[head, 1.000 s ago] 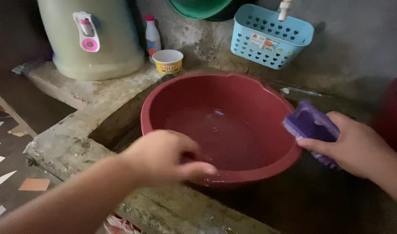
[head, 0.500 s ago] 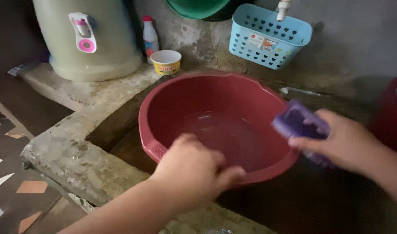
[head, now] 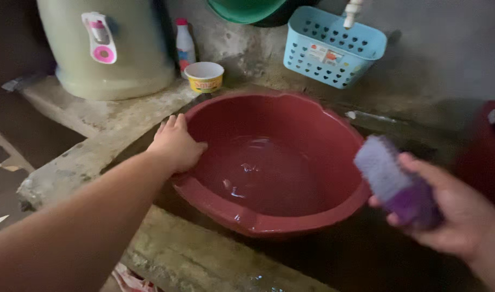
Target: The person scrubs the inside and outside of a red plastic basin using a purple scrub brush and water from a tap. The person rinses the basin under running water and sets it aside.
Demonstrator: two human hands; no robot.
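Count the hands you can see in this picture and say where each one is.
2. The left hand rests on the rim of the red basin. The right hand holds a purple sponge beside the basin. None seem hidden.

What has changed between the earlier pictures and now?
The left hand moved from the red basin's near rim round to its left rim and rests there. The right hand still grips the purple scrubbing sponge beside the basin's right edge. Basin, blue basket and yellow cup stayed put.
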